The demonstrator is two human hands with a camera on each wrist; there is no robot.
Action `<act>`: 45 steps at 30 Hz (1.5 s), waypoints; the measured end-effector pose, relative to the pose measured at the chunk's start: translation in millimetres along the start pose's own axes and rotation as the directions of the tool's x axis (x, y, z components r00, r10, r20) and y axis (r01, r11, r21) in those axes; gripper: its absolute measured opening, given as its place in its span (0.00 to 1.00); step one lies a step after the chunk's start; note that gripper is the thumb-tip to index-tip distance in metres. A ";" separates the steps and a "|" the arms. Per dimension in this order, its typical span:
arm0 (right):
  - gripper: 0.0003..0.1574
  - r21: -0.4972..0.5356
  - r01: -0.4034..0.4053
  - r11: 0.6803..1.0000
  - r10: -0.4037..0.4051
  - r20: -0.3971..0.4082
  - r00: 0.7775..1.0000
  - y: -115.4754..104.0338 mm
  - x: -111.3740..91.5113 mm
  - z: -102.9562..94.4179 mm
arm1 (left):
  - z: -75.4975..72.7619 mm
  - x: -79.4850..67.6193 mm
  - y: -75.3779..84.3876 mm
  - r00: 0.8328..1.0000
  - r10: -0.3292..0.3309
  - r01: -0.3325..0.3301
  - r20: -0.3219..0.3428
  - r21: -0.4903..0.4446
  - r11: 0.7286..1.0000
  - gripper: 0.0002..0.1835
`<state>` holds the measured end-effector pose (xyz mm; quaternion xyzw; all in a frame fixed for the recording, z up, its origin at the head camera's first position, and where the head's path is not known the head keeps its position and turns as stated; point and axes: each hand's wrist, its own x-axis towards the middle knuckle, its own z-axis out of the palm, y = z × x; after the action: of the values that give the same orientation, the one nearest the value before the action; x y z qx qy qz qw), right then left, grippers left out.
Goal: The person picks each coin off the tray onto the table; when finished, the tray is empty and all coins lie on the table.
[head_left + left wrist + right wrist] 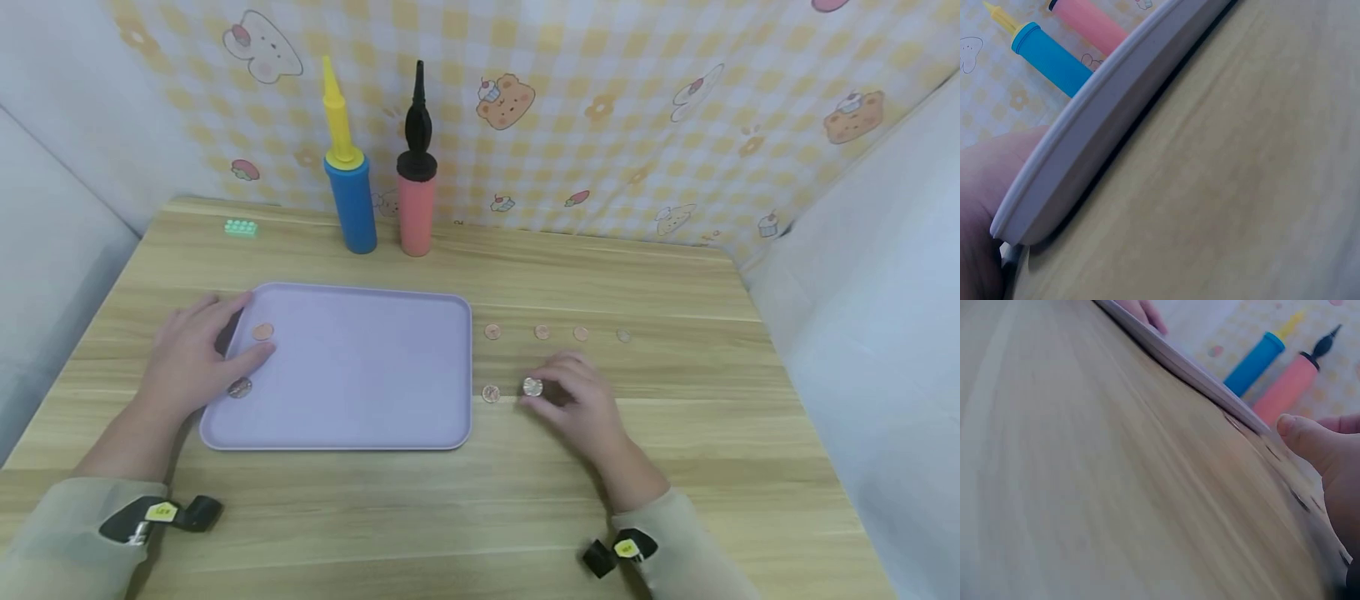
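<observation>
My left hand (187,358) rests at the left side of a lilac tray (352,367), its thumb over the rim and its index fingertip at the upper left corner. Near that hand, a copper coin (262,332) and a darker silver coin (239,387) lie in the tray. To the tray's right, my right hand (581,404) pinches a shiny silver coin (532,387) between thumb and index finger. Another coin (491,393) lies on the table between that hand and the tray. The right wrist view shows my right thumb (1304,437) raised above the tabletop; the pinched coin is hidden there.
Beyond the right hand runs a row of small coins (542,332) on the wooden table (420,525). Behind the tray stand a blue hand pump (352,204) with yellow top and a pink one (416,208) with black top. A mint toy brick (241,227) lies at the back left.
</observation>
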<state>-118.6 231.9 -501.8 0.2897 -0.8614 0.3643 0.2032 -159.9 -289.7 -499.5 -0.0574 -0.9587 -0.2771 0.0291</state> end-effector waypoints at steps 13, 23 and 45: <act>0.22 -0.178 -0.214 0.960 0.198 -0.106 0.974 40.8 -43.0 -63.0 | 0.5 0.4 0.5 1.000 0.000 0.000 -0.005 0.008 1.000 0.45; 0.20 -0.256 -0.399 0.881 0.362 -0.178 0.915 51.5 -58.7 -89.8 | -1.0 -2.1 2.9 1.000 0.006 -0.006 -0.011 -0.009 1.000 0.44; 0.14 -0.262 -0.536 0.802 0.527 -0.113 0.843 38.7 -53.5 -92.1 | 0.6 -1.0 0.7 1.000 0.018 -0.017 -0.012 0.003 1.000 0.42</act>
<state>-90.8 341.3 -491.5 -0.0016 -0.9474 0.2843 0.1472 -158.9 -288.9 -499.7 -0.0641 -0.9583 -0.2759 0.0375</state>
